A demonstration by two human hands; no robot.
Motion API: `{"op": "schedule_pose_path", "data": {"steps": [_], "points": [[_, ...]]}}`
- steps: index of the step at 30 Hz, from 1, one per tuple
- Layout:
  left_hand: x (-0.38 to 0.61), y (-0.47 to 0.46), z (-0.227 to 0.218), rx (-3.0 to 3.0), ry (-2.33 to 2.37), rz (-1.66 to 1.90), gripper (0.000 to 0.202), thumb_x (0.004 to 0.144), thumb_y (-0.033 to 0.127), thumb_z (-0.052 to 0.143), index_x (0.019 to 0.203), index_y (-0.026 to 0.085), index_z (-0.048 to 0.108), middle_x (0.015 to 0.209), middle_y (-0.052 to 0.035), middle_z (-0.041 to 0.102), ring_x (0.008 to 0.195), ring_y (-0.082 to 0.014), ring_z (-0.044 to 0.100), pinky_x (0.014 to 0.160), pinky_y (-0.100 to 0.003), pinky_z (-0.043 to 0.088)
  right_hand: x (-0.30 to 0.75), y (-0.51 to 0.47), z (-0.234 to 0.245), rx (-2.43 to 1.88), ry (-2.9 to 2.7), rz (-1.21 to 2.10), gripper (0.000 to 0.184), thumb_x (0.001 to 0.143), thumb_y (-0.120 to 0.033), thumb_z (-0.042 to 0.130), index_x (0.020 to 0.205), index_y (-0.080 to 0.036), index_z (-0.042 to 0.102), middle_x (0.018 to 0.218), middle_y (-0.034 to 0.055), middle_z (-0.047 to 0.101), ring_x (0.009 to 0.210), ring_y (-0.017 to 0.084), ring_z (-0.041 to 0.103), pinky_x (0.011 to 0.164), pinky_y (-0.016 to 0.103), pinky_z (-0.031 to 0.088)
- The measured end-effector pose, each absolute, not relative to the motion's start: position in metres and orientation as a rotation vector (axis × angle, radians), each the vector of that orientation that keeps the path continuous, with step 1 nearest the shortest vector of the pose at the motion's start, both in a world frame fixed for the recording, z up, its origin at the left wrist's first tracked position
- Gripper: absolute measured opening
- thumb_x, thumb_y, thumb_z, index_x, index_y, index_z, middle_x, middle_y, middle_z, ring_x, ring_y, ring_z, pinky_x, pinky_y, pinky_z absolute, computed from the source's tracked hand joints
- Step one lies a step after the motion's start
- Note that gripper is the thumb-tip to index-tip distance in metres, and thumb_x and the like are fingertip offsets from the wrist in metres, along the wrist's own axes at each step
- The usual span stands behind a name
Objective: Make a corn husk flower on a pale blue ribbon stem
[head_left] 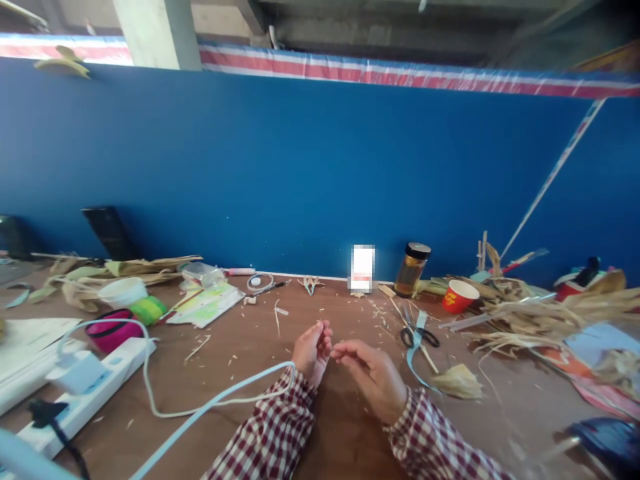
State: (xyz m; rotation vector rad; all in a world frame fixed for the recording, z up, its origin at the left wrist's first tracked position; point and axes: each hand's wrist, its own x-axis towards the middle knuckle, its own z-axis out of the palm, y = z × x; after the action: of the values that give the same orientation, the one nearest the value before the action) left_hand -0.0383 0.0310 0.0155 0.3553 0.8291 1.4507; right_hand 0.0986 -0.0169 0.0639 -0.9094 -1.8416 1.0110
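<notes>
My left hand [313,352] is raised over the middle of the brown table, its fingers curled together in a pinch. Close by on the right, my right hand [373,375] pinches thumb against fingertips, pointing toward the left hand. Whatever lies between the fingers is too small to make out. Black-handled scissors [420,337] lie right of my right hand, with a light blue ribbon [411,360] beside them. A piece of dry corn husk [459,381] rests nearer to me. Beyond my hands, a small husk piece with pale blue strips [311,285] sits by the blue partition.
White cables [220,398] arch across the left side from a power strip [95,400]. A lidded jar of amber liquid [413,270] and a red paper cup [460,296] stand at back right. Husk piles [530,313] spread on the right. A magenta container [114,331] is at left.
</notes>
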Motion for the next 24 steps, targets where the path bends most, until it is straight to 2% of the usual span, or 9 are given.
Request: {"op": "schedule_pose_path", "data": {"steps": [3, 6, 8, 12, 15, 19, 24], "points": [[-0.036, 0.030, 0.015, 0.564, 1.009, 1.428, 0.027, 0.079, 0.036, 0.055, 0.083, 0.009, 0.061, 0.061, -0.0032, 0.060, 0.045, -0.0069, 0.051, 0.042, -0.018, 0.043, 0.100, -0.007, 0.048, -0.943, -1.628, 0.939, 0.024, 0.086, -0.037, 0.043, 0.092, -0.022, 0.061, 0.089, 0.0067, 0.064, 0.076, 0.018, 0.060, 0.063, 0.029, 0.047], [-0.043, 0.032, 0.015, 0.902, 1.314, 1.471, 0.025, 0.076, 0.031, 0.057, 0.091, 0.011, 0.061, 0.071, -0.0050, 0.064, 0.050, -0.0097, 0.055, 0.046, -0.021, 0.046, 0.111, 0.012, 0.029, -1.037, -1.376, 0.929, 0.027, 0.084, -0.043, 0.045, 0.090, -0.020, 0.058, 0.080, 0.0059, 0.060, 0.065, 0.016, 0.056, 0.054, 0.027, 0.045], [-0.051, 0.038, 0.016, 1.255, 1.641, 1.410, 0.028, 0.079, 0.030, 0.051, 0.099, 0.013, 0.060, 0.079, -0.0072, 0.066, 0.056, -0.0131, 0.059, 0.051, -0.025, 0.048, 0.121, 0.024, 0.019, -1.081, -1.272, 0.965, 0.030, 0.082, -0.047, 0.047, 0.088, -0.020, 0.058, 0.071, 0.0034, 0.056, 0.060, 0.015, 0.053, 0.053, 0.027, 0.044], [-0.066, 0.060, 0.022, 1.371, 1.862, 1.330, 0.021, 0.077, 0.026, 0.052, 0.087, 0.013, 0.066, 0.081, -0.0099, 0.068, 0.075, -0.0203, 0.062, 0.070, -0.032, 0.047, 0.135, 0.037, 0.012, -1.038, -1.051, 1.075, 0.031, 0.077, -0.052, 0.051, 0.078, -0.020, 0.053, 0.071, 0.0019, 0.054, 0.058, 0.014, 0.051, 0.048, 0.025, 0.042], [-0.071, 0.083, 0.028, 1.421, 2.024, 1.222, 0.016, 0.076, 0.019, 0.054, 0.081, 0.014, 0.068, 0.086, -0.0116, 0.068, 0.086, -0.0233, 0.061, 0.080, -0.034, 0.043, 0.134, 0.038, 0.011, -1.020, -1.005, 1.161, 0.033, 0.074, -0.051, 0.055, 0.089, -0.022, 0.052, 0.060, -0.0039, 0.047, 0.044, 0.010, 0.040, 0.038, 0.022, 0.032], [-0.071, 0.113, 0.032, 1.402, 2.212, 1.059, 0.015, 0.078, 0.020, 0.054, 0.081, 0.013, 0.067, 0.088, -0.0144, 0.067, 0.094, -0.0263, 0.059, 0.082, -0.035, 0.041, 0.128, 0.036, 0.008, -1.052, -1.111, 1.255, 0.048, 0.073, -0.049, 0.056, 0.110, -0.021, 0.047, 0.052, -0.0077, 0.040, 0.038, 0.008, 0.032, 0.036, 0.020, 0.022], [-0.069, 0.141, 0.033, 1.337, 2.318, 0.888, 0.028, 0.083, 0.031, 0.051, 0.107, 0.015, 0.055, 0.109, -0.0088, 0.057, 0.094, -0.0194, 0.057, 0.079, -0.040, 0.047, 0.123, 0.036, 0.008, -1.093, -1.280, 1.210, 0.046, 0.076, -0.049, 0.052, 0.109, -0.016, 0.049, 0.051, -0.0058, 0.042, 0.041, 0.010, 0.033, 0.037, 0.022, 0.024]]}}
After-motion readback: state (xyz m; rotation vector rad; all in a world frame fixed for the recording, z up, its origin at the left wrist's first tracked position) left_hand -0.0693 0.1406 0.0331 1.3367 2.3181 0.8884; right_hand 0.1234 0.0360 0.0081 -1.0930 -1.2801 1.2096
